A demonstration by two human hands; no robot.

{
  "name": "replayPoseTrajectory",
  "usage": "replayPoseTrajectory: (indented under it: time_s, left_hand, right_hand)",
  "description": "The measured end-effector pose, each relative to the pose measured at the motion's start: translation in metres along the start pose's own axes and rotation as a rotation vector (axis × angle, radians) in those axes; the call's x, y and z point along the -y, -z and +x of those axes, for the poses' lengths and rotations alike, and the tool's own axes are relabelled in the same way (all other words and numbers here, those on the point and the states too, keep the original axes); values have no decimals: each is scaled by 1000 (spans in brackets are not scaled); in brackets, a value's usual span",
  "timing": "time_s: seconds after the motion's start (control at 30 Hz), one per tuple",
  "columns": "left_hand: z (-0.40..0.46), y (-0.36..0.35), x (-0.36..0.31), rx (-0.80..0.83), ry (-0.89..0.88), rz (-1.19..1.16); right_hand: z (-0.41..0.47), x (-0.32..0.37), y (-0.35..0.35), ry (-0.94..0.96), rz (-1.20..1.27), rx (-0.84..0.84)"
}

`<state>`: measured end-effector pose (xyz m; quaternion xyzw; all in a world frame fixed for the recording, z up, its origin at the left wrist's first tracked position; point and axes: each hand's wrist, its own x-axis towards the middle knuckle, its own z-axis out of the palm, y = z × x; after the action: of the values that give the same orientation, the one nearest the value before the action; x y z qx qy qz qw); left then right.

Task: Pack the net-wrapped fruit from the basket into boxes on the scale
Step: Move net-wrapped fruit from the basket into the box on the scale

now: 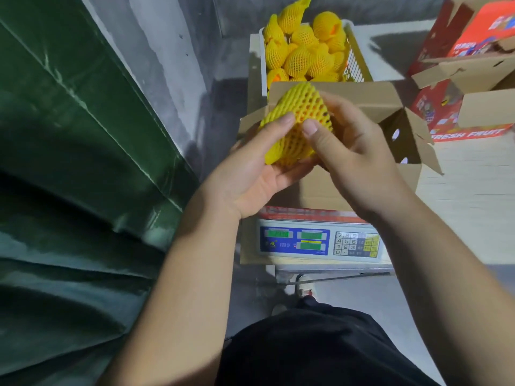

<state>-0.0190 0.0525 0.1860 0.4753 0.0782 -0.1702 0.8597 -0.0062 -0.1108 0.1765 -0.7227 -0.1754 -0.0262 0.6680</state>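
The fruit wrapped in yellow foam netting (299,122) is held in the air by both hands, directly above the open brown cardboard box (334,188) that stands on the grey electronic scale with a blue display panel and keypad (320,242). The coming move is therefore judged to be a short descent: the box opening lies straight below and slightly beyond the fruit, between the hands and the white plastic basket (358,59) that holds the remaining netted fruit (301,48).

The long axis of the held fruit runs diagonally, from its upper end near the far box flap down toward the person's left palm. Both hands are in contact with it, so neither is nearer than the other.

Left hand (256,168): palm up, cupped beneath the lower end of the fruit, with the fingers (278,123) curled over the left side of the netting. It bears the weight.

Right hand (354,151): wrapped round the right side of the fruit, with the thumb (315,132) pressed on the front of the netting. It appears to be steadying the fruit or adjusting the net.

The box interior is largely hidden behind the hands; its contents cannot be determined. Its side flaps stand open, so the path down appears unobstructed. Red printed fruit cartons (459,101) stand well to the right on the pale tabletop (473,204).
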Motion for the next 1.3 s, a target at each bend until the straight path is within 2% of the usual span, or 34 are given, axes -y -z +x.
replayPoseTrajectory:
  time_s: [0.1,0.23,0.33,0.4,0.5,0.6,0.7,0.77,0.83,0.87,0.93,1.0,1.17,1.3]
  left_hand:
    - [-6,1,-2,25,21,-62]
    - [-9,4,-3,131,83,-187]
    - [-7,5,-2,177,102,-67]
    - [-7,6,0,175,113,-1]
    - [-8,14,0,136,103,20]
    - [-13,26,2,179,104,53]
    - [-15,34,2,200,64,78]
    - [-15,30,1,95,58,104]
    - [-13,22,2,-141,30,165]
    - [-11,19,5,-260,-12,205]
    - [-8,11,12,-382,-132,293]
    - [-8,2,16,-391,-169,310]
    - [-6,-8,15,-226,-112,59]
    - [-1,-9,16,-343,-235,83]
  right_hand:
    - [-1,-7,-1,108,-189,-82]
    - [-4,-4,-4,222,-140,-264]
    - [-4,3,-4,272,-135,-219]
    - [-4,6,-5,244,-67,-169]
    - [-2,11,-1,104,122,-130]
    - [1,12,4,12,102,-60]
    - [-2,13,-6,-38,101,-74]
    - [-6,10,-20,-102,102,-176]
    - [-12,7,-32,-256,126,-277]
    - [-15,6,-36,-341,173,-250]
    - [-21,7,-42,-442,293,-97]
    - [-23,7,-44,-400,308,-34]
    - [-16,1,-44,-415,368,-155]
    - [-21,-12,-52,-425,312,-130]
